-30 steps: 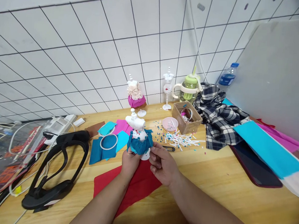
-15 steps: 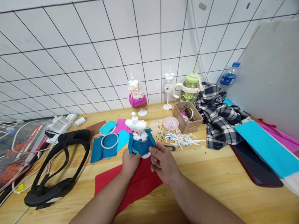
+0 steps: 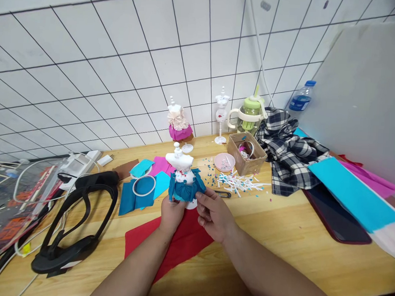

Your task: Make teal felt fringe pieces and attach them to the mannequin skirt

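A small white dress-form figure [image 3: 184,163] with a teal paper skirt [image 3: 186,189] round its lower part is held up in front of me. My left hand [image 3: 173,212] is closed round the figure from below, its fingertips hidden under the skirt. The thumb and fingers of my right hand [image 3: 213,211] pinch the skirt's right edge. Part of the figure's round white base [image 3: 191,204] shows between the hands. Beneath them lies a sheet of red paper [image 3: 175,248].
Behind stand a figure in a pink skirt [image 3: 179,131] and a bare white one [image 3: 221,116]. A cardboard box [image 3: 249,164], pink dish [image 3: 224,162] and paper strips [image 3: 238,184] lie right; a tape ring [image 3: 144,186] and black headset [image 3: 80,243] lie left.
The figure's top has tipped slightly, showing more of its white waist above the skirt. Both hands keep their hold, and the whole view has shifted a little.
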`<state>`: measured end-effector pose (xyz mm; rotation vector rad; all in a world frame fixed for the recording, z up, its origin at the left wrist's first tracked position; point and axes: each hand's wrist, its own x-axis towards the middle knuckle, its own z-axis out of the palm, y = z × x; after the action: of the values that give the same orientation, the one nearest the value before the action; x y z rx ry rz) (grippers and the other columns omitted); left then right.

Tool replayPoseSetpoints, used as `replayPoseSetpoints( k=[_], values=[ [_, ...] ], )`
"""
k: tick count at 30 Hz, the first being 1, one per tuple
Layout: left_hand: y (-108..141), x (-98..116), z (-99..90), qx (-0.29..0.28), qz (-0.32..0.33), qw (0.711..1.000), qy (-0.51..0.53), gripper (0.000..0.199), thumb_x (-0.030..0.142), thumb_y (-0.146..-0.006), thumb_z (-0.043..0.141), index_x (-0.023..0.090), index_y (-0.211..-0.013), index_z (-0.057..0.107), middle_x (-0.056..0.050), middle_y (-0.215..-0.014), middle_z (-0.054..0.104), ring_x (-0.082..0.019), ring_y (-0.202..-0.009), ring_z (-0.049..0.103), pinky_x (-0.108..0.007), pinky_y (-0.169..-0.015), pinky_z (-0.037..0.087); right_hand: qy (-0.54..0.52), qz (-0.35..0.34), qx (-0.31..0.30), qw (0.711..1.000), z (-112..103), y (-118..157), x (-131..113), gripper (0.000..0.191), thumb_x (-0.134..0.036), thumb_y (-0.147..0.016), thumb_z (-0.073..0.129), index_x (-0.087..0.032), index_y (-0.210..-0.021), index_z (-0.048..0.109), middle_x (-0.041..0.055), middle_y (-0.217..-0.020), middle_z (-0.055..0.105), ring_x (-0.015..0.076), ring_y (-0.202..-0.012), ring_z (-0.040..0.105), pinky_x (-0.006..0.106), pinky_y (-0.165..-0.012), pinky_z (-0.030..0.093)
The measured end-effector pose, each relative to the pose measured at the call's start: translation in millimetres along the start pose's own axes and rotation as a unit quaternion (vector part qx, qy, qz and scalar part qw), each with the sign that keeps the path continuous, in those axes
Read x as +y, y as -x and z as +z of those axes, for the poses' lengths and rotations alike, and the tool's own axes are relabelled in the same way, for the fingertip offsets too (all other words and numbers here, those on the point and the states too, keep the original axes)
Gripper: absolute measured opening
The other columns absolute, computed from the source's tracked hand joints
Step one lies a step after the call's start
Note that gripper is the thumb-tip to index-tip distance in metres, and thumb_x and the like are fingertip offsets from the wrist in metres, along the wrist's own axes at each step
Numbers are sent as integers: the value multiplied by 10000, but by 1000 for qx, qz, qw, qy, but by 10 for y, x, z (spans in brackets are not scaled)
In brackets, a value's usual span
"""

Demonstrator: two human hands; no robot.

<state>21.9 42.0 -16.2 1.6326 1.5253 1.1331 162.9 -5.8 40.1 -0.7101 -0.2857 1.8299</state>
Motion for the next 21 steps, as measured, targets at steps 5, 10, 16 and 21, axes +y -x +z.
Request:
replayPoseSetpoints(
  k=[5, 10, 16, 21],
  values=[
    [-6, -7, -7, 2, -2, 1000, -3, 166, 315, -685, 600, 160, -632, 624, -8, -652, 677, -149, -615, 580, -240, -631, 491, -61, 53, -21, 997, -33, 10, -30, 346, -378, -689, 748, -191, -696, 457, -99, -514, 500, 22, -355, 245, 137, -321, 297],
    [8, -37, 1, 16, -9, 1000, -13, 173, 327, -675, 614, 164, -619, 614, -1, -611, 655, -144, -579, 561, -231, -585, 479, -27, 22, -33, 999, 5, 20, -11, 313, -317, -685, 770, -194, -734, 487, -116, -493, 467, 24, -351, 216, 131, -311, 288],
    [9, 33, -9, 19, -22, 999, -18, 167, 322, -647, 620, 161, -661, 662, -6, -654, 684, -157, -608, 582, -237, -591, 483, -27, 15, -13, 999, -1, 14, 30, 326, -416, -727, 705, -196, -702, 466, -103, -491, 472, 33, -347, 217, 148, -300, 335],
    [9, 90, -20, 9, -38, 999, -19, 176, 328, -641, 608, 155, -631, 638, 2, -592, 657, -138, -545, 545, -230, -552, 464, 22, 3, -34, 999, 18, 24, 78, 287, -293, -693, 732, -217, -909, 559, -124, -494, 454, 32, -349, 196, 137, -295, 347]
  ],
)
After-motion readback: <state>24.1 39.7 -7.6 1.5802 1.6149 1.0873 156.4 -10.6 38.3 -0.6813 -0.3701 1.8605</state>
